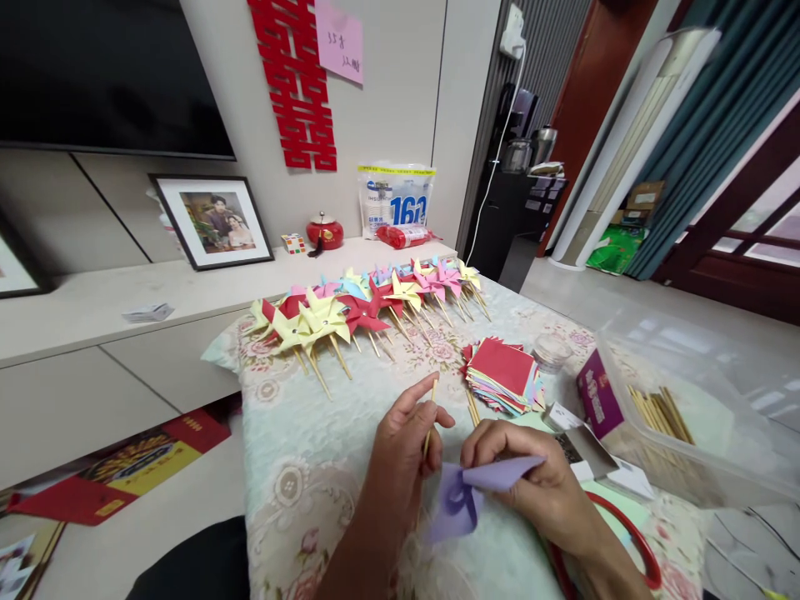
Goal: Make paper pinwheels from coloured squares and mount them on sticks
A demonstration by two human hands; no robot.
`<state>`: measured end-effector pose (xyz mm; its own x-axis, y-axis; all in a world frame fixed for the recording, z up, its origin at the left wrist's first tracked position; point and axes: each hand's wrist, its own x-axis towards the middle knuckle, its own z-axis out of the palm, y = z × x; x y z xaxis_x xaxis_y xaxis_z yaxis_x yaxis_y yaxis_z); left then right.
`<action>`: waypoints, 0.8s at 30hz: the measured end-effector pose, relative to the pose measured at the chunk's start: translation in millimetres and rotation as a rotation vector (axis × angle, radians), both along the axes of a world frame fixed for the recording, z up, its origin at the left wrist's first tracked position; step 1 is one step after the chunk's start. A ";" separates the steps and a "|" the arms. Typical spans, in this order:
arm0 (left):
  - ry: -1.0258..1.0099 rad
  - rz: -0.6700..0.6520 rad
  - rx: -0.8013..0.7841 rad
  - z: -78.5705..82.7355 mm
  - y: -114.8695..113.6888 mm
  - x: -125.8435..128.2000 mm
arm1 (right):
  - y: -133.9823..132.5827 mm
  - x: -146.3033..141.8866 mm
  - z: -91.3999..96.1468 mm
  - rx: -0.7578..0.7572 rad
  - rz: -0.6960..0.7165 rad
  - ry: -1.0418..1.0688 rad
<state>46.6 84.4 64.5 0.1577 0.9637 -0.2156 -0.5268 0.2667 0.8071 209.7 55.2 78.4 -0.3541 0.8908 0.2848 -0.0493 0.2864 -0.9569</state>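
My left hand pinches a thin wooden stick, held nearly upright over the floral tablecloth. My right hand grips a folded purple paper pinwheel, its fingers curled over the top flap. The stick and the pinwheel sit close together between both hands. A stack of coloured paper squares, red on top, lies just beyond my hands. A row of finished pinwheels on sticks lies along the far edge of the table.
A clear plastic box with several wooden sticks stands at the right, a purple carton beside it. Red-handled scissors lie under my right wrist. A small round clear container sits past the paper stack. A low cabinet runs behind the table.
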 end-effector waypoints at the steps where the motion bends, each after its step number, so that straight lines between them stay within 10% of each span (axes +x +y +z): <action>1: 0.002 -0.009 0.017 -0.9 0.1 0.6 | 0.9 0.2 -0.3 0.035 -0.020 -0.005; 24: 0.068 -0.025 0.134 -1.7 -1.5 12.1 | 6.1 0.8 -4.3 0.652 -0.457 -0.329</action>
